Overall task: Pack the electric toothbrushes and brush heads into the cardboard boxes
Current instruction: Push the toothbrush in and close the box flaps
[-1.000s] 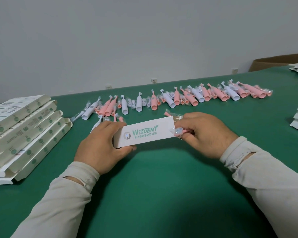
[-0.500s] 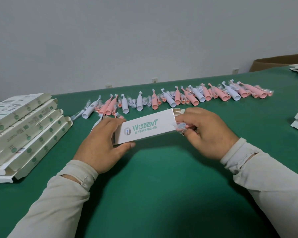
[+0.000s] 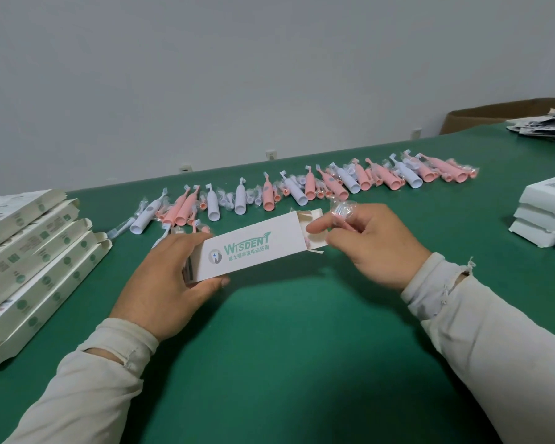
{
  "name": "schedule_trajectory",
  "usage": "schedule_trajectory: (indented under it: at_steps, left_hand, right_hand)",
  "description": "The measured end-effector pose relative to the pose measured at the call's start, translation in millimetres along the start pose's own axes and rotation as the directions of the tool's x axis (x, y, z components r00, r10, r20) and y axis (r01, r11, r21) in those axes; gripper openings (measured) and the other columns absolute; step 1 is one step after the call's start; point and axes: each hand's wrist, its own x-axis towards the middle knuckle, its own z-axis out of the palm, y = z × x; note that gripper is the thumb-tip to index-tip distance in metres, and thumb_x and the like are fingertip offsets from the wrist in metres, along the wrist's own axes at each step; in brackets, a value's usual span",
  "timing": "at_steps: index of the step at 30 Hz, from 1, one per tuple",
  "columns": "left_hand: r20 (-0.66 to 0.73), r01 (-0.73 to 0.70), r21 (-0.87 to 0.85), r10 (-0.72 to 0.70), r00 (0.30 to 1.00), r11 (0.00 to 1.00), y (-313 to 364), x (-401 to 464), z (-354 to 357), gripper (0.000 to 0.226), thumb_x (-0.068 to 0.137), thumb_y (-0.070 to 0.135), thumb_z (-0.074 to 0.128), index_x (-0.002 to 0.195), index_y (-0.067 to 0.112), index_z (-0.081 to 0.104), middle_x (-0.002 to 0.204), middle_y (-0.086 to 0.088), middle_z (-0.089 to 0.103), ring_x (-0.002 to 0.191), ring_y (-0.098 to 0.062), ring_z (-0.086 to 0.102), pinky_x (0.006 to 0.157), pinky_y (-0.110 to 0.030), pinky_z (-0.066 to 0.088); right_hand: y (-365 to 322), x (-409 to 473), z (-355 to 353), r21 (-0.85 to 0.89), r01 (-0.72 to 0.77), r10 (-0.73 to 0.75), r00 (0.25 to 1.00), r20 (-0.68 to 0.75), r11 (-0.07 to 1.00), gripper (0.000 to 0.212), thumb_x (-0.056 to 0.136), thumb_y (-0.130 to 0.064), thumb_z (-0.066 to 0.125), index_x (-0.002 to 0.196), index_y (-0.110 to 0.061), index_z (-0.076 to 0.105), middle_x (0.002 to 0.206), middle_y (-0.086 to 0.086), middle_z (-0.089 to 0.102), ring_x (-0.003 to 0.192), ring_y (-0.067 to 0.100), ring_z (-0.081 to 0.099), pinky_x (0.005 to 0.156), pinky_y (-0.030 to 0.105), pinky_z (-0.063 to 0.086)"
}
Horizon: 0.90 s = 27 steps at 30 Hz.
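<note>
Loading the open box

My left grip (image 3: 167,277) clasps the box (image 3: 250,248); my right grip (image 3: 369,241) pinches a wrapped brush head (image 3: 342,210) at its open end.

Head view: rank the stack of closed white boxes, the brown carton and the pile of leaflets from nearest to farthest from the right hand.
Measured from the right hand, which pinches a wrapped brush head:
1. Stack of closed white boxes, to its right at the table edge.
2. Brown carton and pile of leaflets, both at the far right corner behind the boxes; too close to call between them.
</note>
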Motion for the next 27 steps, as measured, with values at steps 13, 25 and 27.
schedule_trajectory:
  at_steps: [13, 25, 27]
  left_hand:
    - [0.01, 0.001, -0.018, 0.0, 1.0, 1.0, 1, -1, 1, 0.069, 0.073, 0.052, 0.079, 0.134, 0.029, 0.055, 0.111, 0.015, 0.054, 0.098, -0.007, 0.046, 0.076, -0.013, 0.032]
    - [0.094, -0.002, 0.037, -0.001, 0.996, 0.999, 1, 2, -2, 0.083, 0.067, 0.076, 0.051, 0.137, 0.03, 0.05, 0.115, 0.011, 0.058, 0.1, -0.014, 0.05, 0.084, -0.038, 0.048]
    - [0.083, 0.003, 0.029, -0.006, 0.997, 1.0, 1, 2, -2, 0.084, 0.068, 0.075, 0.052, 0.138, 0.029, 0.05, 0.116, 0.011, 0.057, 0.1, -0.014, 0.051, 0.082, -0.034, 0.045]
  right_hand:
    - [5, -2, 2, -0.282, 0.175, -0.168, 0.984, 0.052, 0.943, 0.022, 0.089, -0.031, 0.068, 0.085, -0.011, 0.074, 0.084, 0.007, 0.07, 0.082, 0.026, 0.065, 0.082, 0.046, 0.054]
    - [4, -2, 1, -0.281, 0.151, -0.11, 0.982, 0.156, 0.948, 0.035, 0.093, -0.031, 0.064, 0.078, 0.0, 0.061, 0.066, 0.016, 0.051, 0.059, 0.015, 0.039, 0.061, 0.034, 0.039]
    - [1, -2, -2, -0.273, 0.169, -0.137, 0.982, 0.131, 0.947, 0.037, 0.092, -0.035, 0.064, 0.086, 0.002, 0.065, 0.076, 0.022, 0.06, 0.063, 0.028, 0.048, 0.066, 0.041, 0.049]
